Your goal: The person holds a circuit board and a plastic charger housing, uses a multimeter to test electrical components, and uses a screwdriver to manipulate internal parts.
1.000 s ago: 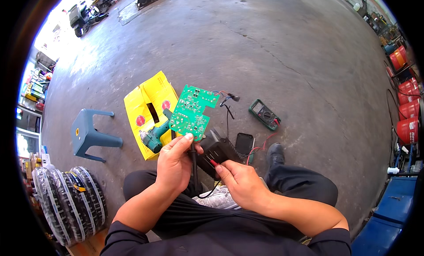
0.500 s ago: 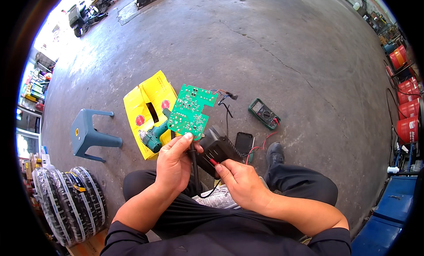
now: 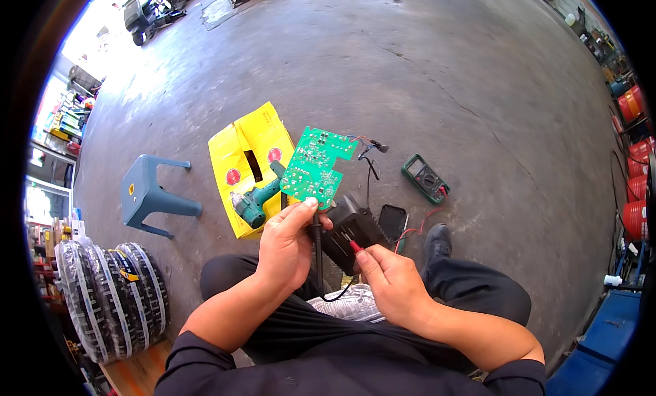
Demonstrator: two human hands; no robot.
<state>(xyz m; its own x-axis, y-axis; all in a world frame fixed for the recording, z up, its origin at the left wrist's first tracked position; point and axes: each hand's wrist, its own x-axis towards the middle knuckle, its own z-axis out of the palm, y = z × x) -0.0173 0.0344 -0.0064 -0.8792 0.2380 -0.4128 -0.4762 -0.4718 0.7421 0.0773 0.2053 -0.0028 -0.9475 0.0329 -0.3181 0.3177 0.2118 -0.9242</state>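
Observation:
My left hand (image 3: 287,240) pinches a green circuit board (image 3: 316,164) at its lower corner, thumb on the soldered face. Thin wires run from the board's right edge to a small black connector (image 3: 379,146). A black cord (image 3: 318,256) hangs beside my left fingers and loops toward my right hand. My right hand (image 3: 393,280) is closed on a red test probe (image 3: 355,246), which points up-left, below the board and apart from it. Behind the probe is a black slotted plastic housing (image 3: 352,222). A dark green multimeter (image 3: 425,179) lies on the floor, with a red lead plugged in.
A green cordless drill (image 3: 253,203) lies on a yellow box (image 3: 239,140) to the left. Farther left are a blue-grey stool (image 3: 147,191) and wrapped tires (image 3: 113,300). A small black tray-like part (image 3: 392,222) lies near my shoe (image 3: 437,244). Blue cabinets (image 3: 608,328) stand at right.
The whole view has shifted, so the scene sits farther right in the picture. Both hands keep their grips on the board and the red probe.

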